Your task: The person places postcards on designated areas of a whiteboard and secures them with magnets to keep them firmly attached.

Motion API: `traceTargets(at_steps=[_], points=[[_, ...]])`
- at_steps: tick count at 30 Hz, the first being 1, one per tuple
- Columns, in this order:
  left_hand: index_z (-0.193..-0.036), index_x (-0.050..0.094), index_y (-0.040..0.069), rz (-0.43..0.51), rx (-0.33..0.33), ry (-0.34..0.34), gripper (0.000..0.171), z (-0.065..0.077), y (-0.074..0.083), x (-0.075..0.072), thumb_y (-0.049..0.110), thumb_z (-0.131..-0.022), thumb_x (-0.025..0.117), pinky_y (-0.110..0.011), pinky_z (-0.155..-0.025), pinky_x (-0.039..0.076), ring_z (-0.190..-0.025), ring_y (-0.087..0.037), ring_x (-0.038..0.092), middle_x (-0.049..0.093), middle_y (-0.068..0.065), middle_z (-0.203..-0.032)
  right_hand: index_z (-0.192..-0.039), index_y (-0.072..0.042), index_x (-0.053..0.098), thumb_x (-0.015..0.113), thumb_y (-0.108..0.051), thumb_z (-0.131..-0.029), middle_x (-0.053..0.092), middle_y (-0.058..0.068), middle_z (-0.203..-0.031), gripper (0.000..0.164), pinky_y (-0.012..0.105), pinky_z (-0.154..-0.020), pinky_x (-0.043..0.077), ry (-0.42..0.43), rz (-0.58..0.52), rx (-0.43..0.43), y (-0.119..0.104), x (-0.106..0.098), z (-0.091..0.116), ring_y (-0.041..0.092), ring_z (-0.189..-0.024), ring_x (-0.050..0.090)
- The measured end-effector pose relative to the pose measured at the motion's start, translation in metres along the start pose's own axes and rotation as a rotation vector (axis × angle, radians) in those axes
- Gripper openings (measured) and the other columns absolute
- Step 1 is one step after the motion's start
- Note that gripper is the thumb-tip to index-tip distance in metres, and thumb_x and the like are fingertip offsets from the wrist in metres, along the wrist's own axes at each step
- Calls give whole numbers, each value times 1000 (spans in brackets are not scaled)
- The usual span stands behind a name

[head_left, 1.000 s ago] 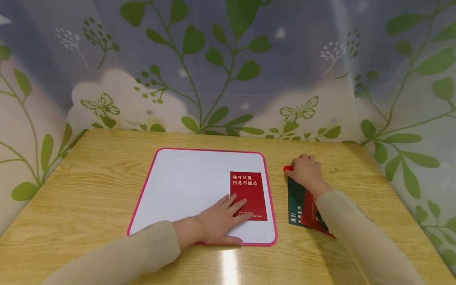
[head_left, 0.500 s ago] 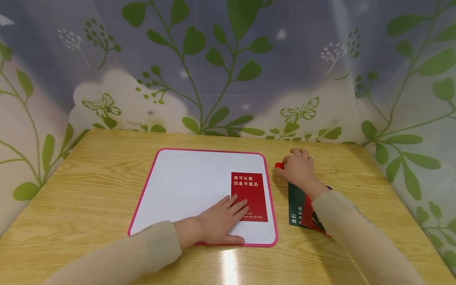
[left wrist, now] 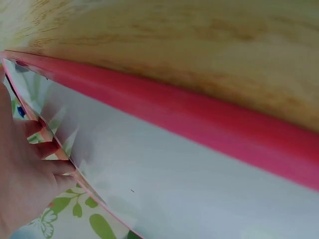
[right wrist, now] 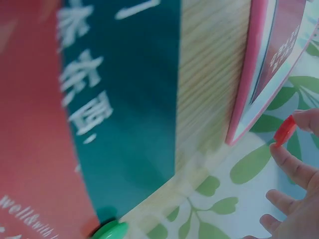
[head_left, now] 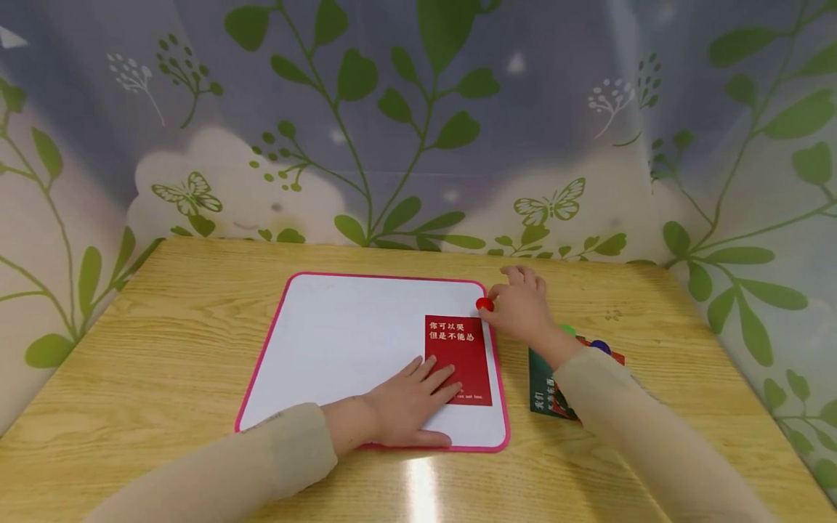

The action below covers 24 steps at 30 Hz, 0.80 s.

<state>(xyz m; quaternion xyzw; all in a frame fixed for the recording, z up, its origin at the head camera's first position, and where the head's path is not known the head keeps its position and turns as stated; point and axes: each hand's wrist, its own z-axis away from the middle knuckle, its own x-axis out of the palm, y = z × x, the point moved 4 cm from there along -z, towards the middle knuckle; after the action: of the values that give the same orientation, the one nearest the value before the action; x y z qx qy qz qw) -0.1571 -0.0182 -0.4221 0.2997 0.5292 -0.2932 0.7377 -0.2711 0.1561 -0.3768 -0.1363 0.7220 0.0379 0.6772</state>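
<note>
My left hand (head_left: 412, 407) lies with fingers spread over the lower part of a red card (head_left: 458, 349), which rests on the right side of a white board (head_left: 346, 334) with a pink rim. In the left wrist view the fingers (left wrist: 52, 149) reach over the card on the board. My right hand (head_left: 519, 309) pinches a round red magnet (head_left: 484, 304) between thumb and index finger, at the board's upper right edge. The right wrist view shows the red magnet (right wrist: 285, 130) held edge-on, the other fingers extended.
Right of the board, dark green and red cards (head_left: 541, 381) overlap on the wooden table (head_left: 163, 349), partly under my right sleeve. A green magnet (head_left: 567, 330) and a blue magnet (head_left: 599, 346) sit by them. A patterned cloth (head_left: 392, 145) stands behind.
My right hand has carried the red magnet left from above the green card to the board's upper right edge, uncovering the green and blue magnets. My left hand has stayed in place.
</note>
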Motion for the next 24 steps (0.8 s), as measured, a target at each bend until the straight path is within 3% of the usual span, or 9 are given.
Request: traceTargets(at_steps=[11,24], points=[[-148,27,22,-11,-6,-11,79,-1,0,0,64,-85,49,-42,-118,17,-144,-29,18,25,-3,-155,-94,-8,71,69,-33,-81,41,20,-141,29,62,-106,23,4,11,-79,-28,6,-3,41,-133,28],[-148,28,22,-21,12,2,79,0,-1,1,63,-85,49,-42,-117,18,-144,-29,20,25,-3,-155,-92,-8,71,71,-31,-79,43,19,-139,26,61,-108,21,-22,17,-116,-41,24,-4,39,-133,28]])
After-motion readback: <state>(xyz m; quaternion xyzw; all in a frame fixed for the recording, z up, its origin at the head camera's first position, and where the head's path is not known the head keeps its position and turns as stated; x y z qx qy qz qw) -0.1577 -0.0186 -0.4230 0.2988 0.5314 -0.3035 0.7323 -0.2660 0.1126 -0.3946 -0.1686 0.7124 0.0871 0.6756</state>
